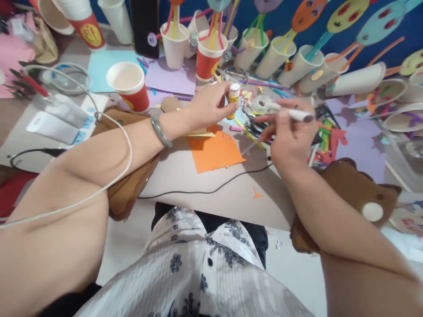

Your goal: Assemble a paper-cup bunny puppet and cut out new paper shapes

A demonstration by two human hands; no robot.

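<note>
My left hand [211, 103] holds a small yellow bottle with a white top [233, 102] upright between thumb and fingers, above the table behind the orange paper. My right hand [292, 132] grips a white marker-like pen [297, 115], which lies across the fingers with its dark-tipped end to the right. Below and between both hands lies a sheet of orange paper [214, 152], with yellow paper [201, 133] at its upper left edge. Scissors [256, 127] partly show beside my right hand among paper scraps.
Paper cups with pipe cleaners and coloured faces [247, 53] line the back. A red cup [130, 88] stands at left, near a power strip [84, 121]. A white cable crosses my left arm; a black cable [198, 192] runs along the front. Brown pouches [357, 189] lie under both arms.
</note>
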